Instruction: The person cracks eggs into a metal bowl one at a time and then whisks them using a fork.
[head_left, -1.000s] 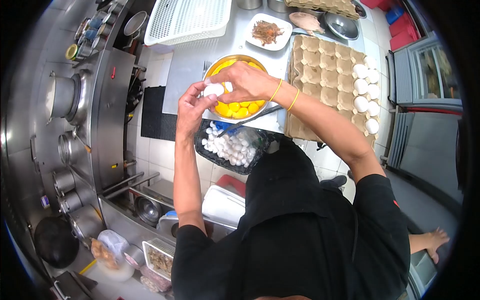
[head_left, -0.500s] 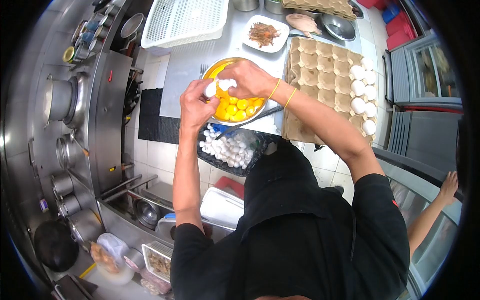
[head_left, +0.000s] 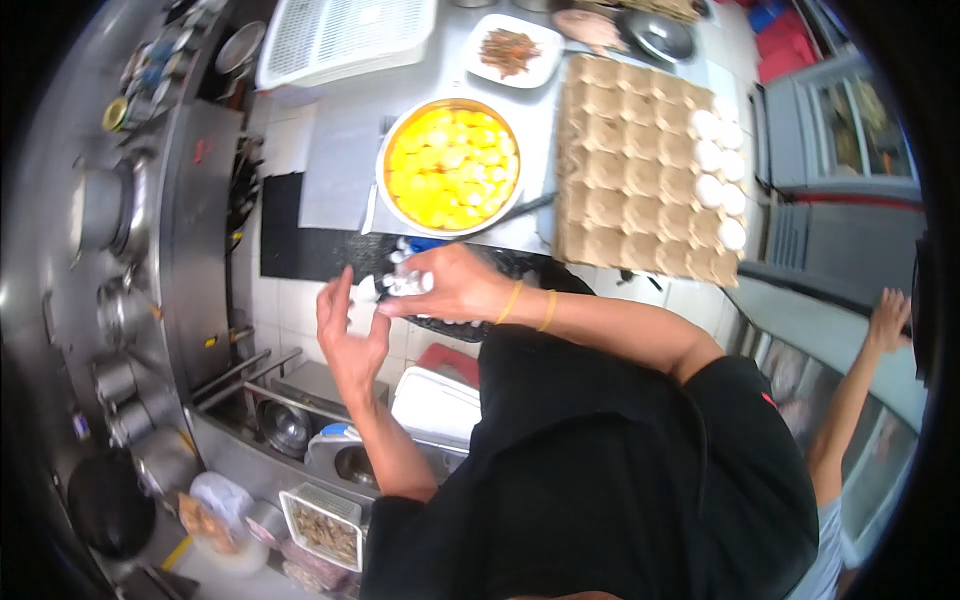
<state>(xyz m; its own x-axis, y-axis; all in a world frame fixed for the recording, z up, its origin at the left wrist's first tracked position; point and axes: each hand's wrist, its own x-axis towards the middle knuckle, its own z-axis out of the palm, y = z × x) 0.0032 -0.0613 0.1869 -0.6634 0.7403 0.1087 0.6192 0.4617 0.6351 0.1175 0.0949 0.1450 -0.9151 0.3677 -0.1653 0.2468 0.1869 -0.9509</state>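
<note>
Off the near edge of the table [head_left: 332,175], the two bare hands are held side by side, near each other. By the left hand [head_left: 353,345], palm and fingers are spread, and its grip is left wide. By the right hand [head_left: 455,287], white eggshells [head_left: 408,284] are partly covered; blurred by motion, they cannot be told apart well, and whether any is pinched in that grip cannot be said. One more piece of shell [head_left: 367,288] is seen between the hands, just beside the left fingers; whether it is touched cannot be told. Beneath the right hand, a black-lined container [head_left: 515,262] is partly hidden.

On the table, a round bowl [head_left: 381,175] is filled with bright yellow yolks [head_left: 452,160], and a thin utensil [head_left: 370,210] is laid just beside it. To its right, a cardboard egg tray [head_left: 630,170] is set, with white eggs [head_left: 709,155] seated along its right side and the other cups unfilled. Farther back, a white plate [head_left: 545,45] of brownish strips [head_left: 508,52] and a white perforated basket [head_left: 345,75] are placed. At the far right, another person's arm [head_left: 848,415] is stretched out beside the glass-fronted cabinets.
</note>
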